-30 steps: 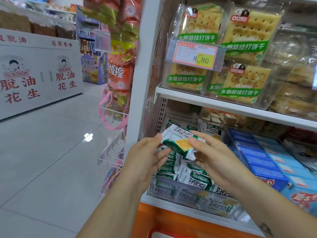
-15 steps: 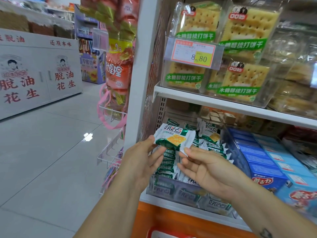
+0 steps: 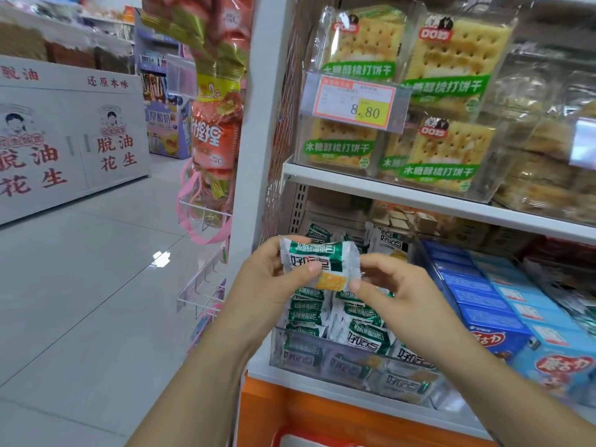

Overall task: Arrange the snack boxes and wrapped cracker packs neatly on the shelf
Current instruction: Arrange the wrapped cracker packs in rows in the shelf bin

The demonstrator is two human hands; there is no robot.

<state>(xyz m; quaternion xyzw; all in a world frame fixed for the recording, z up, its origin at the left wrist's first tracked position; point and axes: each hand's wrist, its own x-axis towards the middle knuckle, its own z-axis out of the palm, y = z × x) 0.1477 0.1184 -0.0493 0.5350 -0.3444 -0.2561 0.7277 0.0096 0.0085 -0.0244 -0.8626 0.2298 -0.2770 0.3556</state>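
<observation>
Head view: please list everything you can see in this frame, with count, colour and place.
held cracker pack: one, green and white, in front of the lower shelf
cracker packs: many, green and white, in the clear bin
clear bin: one, transparent, lower shelf left
blue snack boxes: several rows, blue, lower shelf right
soda cracker packs: at least four, yellow with green labels, upper shelf
price tag: one, orange and yellow, upper shelf front
hanging snack bags: several, orange and red, on the shelf end
white cabinet: one, white with red characters, far left
left hand: one, grips the held cracker pack's left side
right hand: one, pinches its right edge
</observation>
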